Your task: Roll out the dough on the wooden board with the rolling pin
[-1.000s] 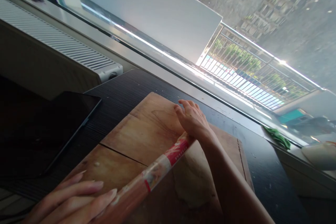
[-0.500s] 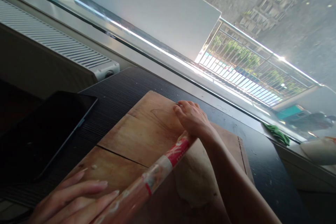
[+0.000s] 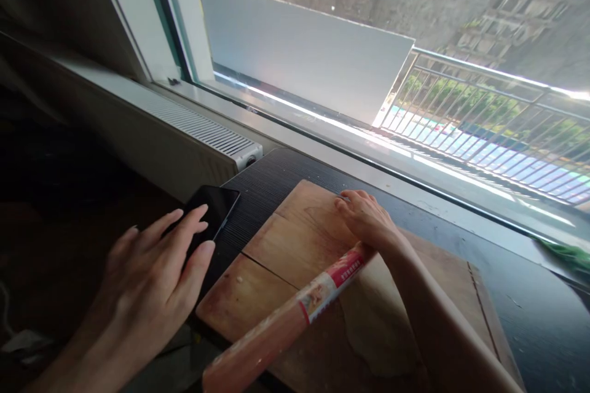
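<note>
The left hand (image 3: 154, 279) hangs near the tablet (image 3: 219, 204), fingers spread apart; the right hand (image 3: 366, 218) covers the far end of the tube (image 3: 318, 295), though I can't tell if it's gripping; the tube slants over the board (image 3: 288, 233), dough (image 3: 380, 325) alongside

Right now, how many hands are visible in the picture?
2: the left hand, overlapping the tablet in this view, and the right hand, at the far end of the rolling pin. No others show.
</note>
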`<state>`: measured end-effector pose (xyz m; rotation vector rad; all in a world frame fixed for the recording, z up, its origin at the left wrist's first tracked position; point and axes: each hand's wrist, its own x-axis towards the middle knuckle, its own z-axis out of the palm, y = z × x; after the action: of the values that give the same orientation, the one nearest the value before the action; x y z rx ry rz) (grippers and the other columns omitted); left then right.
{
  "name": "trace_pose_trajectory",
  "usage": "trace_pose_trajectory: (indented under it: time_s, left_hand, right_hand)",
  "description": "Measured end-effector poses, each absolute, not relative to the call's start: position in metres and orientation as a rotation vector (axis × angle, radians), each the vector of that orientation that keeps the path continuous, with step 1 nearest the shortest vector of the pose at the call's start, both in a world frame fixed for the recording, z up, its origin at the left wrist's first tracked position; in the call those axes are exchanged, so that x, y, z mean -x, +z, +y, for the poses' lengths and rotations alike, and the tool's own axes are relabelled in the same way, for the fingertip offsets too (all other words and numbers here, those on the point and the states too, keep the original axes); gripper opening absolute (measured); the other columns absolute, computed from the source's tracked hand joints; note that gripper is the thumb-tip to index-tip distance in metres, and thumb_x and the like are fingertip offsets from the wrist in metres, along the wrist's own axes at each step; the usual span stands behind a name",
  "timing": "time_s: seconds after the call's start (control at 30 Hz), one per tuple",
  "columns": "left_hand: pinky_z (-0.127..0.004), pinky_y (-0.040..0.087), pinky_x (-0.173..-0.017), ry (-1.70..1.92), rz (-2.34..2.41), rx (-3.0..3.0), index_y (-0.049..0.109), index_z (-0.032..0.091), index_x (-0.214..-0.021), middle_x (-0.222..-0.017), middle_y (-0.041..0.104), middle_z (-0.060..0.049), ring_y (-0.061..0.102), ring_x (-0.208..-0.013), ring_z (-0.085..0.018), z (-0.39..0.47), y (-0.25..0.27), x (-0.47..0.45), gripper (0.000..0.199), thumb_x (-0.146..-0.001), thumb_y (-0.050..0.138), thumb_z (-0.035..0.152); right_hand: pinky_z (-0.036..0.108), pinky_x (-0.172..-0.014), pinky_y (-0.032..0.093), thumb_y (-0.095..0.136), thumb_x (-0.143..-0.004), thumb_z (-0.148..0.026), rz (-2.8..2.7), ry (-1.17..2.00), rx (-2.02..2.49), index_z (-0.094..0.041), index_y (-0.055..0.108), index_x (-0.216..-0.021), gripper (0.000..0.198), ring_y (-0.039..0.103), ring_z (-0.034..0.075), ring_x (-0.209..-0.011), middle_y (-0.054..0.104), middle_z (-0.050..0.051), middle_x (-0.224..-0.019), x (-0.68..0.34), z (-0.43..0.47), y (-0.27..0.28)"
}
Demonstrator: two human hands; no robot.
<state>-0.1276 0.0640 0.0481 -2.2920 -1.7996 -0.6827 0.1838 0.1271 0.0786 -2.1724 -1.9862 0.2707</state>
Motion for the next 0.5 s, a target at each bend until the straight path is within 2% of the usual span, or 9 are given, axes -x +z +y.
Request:
trace_pose_trajectory:
  time_s: [0.07,0.17,0.33,0.43,0.5]
  left_hand:
    - [-0.056,0.027,-0.108,-0.591,-1.835,2.288,0.038,0.018,-0.136,-0.122,0.061,-0.01,0.045,-0.128,-0.027,0.071,0.047,0.13,0.045,-0.094,0.036,0.036]
    - [-0.051,0.031,-0.107,-0.614,-1.858,2.211,0.035,0.018,-0.138,-0.127,0.058,-0.01,0.049,-0.124,-0.026,0.079,0.052,0.134,0.048,-0.095,0.035,0.039]
    - [-0.053,0.038,-0.099,-0.454,-1.906,2.118,0.031,0.01,-0.141,-0.128,0.057,-0.017,0.056,-0.114,-0.034,0.093,0.068,0.138,0.062,-0.092,0.039,0.046]
    - [-0.051,0.038,-0.102,-0.606,-1.811,2.187,0.034,0.012,-0.139,-0.131,0.054,-0.015,0.053,-0.118,-0.032,0.085,0.07,0.127,0.06,-0.09,0.043,0.045]
    - [-0.045,0.039,-0.104,-0.811,-1.69,2.304,0.038,0.019,-0.137,-0.133,0.053,-0.01,0.052,-0.119,-0.026,0.068,0.067,0.114,0.056,-0.088,0.047,0.044]
  right_hand:
    - [0.044,-0.094,0.04,0.029,-0.094,-0.051,-1.971,0.272,2.172,-0.027,0.056,-0.122,0.046,0.046,0.029,-0.122,0.053,0.009,-0.13,-0.184,0.126,0.079]
    - [0.044,-0.093,0.04,0.029,-0.094,-0.052,-1.958,0.266,2.167,-0.027,0.056,-0.123,0.047,0.046,0.029,-0.122,0.053,0.009,-0.13,-0.185,0.125,0.078]
    - [0.045,-0.092,0.041,0.028,-0.094,-0.052,-1.955,0.272,2.157,-0.026,0.056,-0.122,0.047,0.047,0.029,-0.121,0.054,0.01,-0.13,-0.186,0.122,0.078]
    - [0.046,-0.091,0.041,0.028,-0.094,-0.051,-1.954,0.266,2.154,-0.027,0.057,-0.121,0.047,0.047,0.03,-0.121,0.054,0.009,-0.13,-0.186,0.123,0.079]
    - [0.046,-0.091,0.042,0.028,-0.094,-0.052,-1.952,0.268,2.163,-0.027,0.057,-0.12,0.046,0.048,0.03,-0.121,0.054,0.008,-0.13,-0.186,0.124,0.08]
